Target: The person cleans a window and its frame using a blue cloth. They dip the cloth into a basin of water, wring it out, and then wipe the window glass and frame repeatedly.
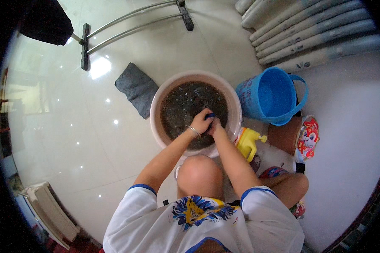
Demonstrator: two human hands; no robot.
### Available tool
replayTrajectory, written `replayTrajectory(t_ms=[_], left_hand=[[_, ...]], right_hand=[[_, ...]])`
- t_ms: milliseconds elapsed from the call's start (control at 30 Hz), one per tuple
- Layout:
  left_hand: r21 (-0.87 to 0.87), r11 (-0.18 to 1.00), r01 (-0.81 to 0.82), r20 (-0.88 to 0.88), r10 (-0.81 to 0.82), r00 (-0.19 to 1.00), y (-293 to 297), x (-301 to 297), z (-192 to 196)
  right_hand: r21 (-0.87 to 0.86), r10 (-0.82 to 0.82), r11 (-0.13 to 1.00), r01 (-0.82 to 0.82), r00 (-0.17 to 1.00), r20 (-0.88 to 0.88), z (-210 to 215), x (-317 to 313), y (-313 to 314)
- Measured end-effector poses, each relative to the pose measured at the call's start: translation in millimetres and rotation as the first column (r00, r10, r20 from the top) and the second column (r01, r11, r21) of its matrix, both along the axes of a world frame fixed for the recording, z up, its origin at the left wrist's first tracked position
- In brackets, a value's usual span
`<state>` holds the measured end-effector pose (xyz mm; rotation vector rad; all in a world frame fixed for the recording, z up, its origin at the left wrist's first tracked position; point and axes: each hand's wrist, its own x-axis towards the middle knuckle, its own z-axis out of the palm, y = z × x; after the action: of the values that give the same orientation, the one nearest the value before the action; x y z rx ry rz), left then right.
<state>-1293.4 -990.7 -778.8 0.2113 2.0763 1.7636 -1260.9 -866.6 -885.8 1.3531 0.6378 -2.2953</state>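
Small dark blue cloth (210, 115) bunched above murky dark water in the round pale basin (156, 105)

We see a yellow detergent bottle (249, 142) w/ a handle and white cap, lying on the floor just right of the basin. Further right, a round red-and-white pkg (307, 137) w/ a cartoon print sits near the blue bucket. No signs or screens.

One round basin (156, 101), one blue bucket (268, 95) and one yellow bottle (248, 143) are seen. One grey cloth (137, 88) is laid on the floor. Two hands are counted in the basin.
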Motion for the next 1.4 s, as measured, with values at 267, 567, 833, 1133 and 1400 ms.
replayTrajectory(t_ms=[267,567,833,1133,1400], left_hand=[[-0.682,0.731,-0.004,-0.023,-0.016,1.0,-25.5,-52.4,4.6],[-0.931,0.198,0.305,0.138,-0.586,0.798,-47.6,-1.0,-42.4],[-0.386,0.922,-0.03,-0.188,-0.047,0.981,-17.9,2.9,-48.7],[-0.459,0.874,0.158,-0.504,-0.402,0.764,-9.8,-9.5,12.2],[-0.946,0.31,0.091,-0.118,-0.595,0.795,-41.6,-13.6,0.0]], right_hand=[[0.354,0.216,0.916,-0.19,0.976,-0.036,84.3,-30.9,-20.9],[0.835,0.732,-0.266,-0.481,0.463,0.5,62.9,-12.8,-13.9],[0.228,0.18,0.951,-0.207,0.974,0.135,39.0,-22.0,-2.5],[0.031,0.171,0.985,-0.168,0.975,-0.145,55.8,-26.4,4.5],[0.91,0.694,-0.205,-0.359,0.602,0.394,71.2,-21.1,-4.0]])
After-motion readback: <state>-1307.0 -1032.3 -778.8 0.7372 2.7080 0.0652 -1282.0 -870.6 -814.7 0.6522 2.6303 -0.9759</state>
